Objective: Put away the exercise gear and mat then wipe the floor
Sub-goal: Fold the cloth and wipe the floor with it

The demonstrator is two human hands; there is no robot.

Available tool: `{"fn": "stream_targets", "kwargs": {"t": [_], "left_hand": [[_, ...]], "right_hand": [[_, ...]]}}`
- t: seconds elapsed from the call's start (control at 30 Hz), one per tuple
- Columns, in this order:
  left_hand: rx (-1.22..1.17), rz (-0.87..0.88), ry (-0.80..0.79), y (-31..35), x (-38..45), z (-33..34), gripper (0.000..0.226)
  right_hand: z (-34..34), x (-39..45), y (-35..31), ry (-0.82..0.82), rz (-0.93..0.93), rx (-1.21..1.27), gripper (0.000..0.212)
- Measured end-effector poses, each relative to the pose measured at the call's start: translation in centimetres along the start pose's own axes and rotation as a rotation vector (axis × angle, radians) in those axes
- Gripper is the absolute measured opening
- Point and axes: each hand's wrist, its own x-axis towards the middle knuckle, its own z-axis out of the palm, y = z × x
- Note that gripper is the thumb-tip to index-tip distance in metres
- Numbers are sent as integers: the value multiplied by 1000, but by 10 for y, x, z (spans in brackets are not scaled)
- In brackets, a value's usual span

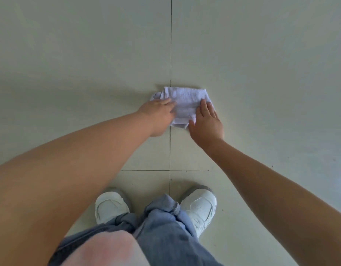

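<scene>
A white folded cloth point(185, 101) lies flat on the pale tiled floor point(89, 54), over a dark grout line. My left hand point(159, 116) rests on the cloth's left edge, fingers laid straight across it. My right hand point(207, 122) presses flat on the cloth's right side with straight fingers. Both arms reach forward and down. No exercise gear or mat is in view.
My two white shoes point(112, 205) point(201, 206) and blue jeans legs stand just behind the cloth, near a crossing of grout lines point(170, 170). Bare tiles stretch away on all sides.
</scene>
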Motion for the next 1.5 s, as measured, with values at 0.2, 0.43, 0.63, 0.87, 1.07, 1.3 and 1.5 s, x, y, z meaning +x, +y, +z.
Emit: {"fn": "stream_targets", "kwargs": {"t": [0.2,0.43,0.63,0.87,1.07,1.3,1.5], "left_hand": [[114,103,90,-4,22,5,47],[160,136,77,-5,28,5,46],[248,151,397,-8,32,8,38],[280,306,483,-20,41,29,32],[137,300,294,-3,39,32,35],[138,365,289,35,39,5,42],[209,304,130,72,64,-38,46]], "right_hand": [[14,9,-6,107,19,67,52],[10,10,-3,66,-17,19,55],[-12,10,-11,-179,19,-264,63],[-9,-2,-18,-213,87,-224,64],[11,-25,-7,-234,157,-172,64],[-17,-37,36,-401,125,-558,73],[-36,-37,111,-399,204,-674,63]]}}
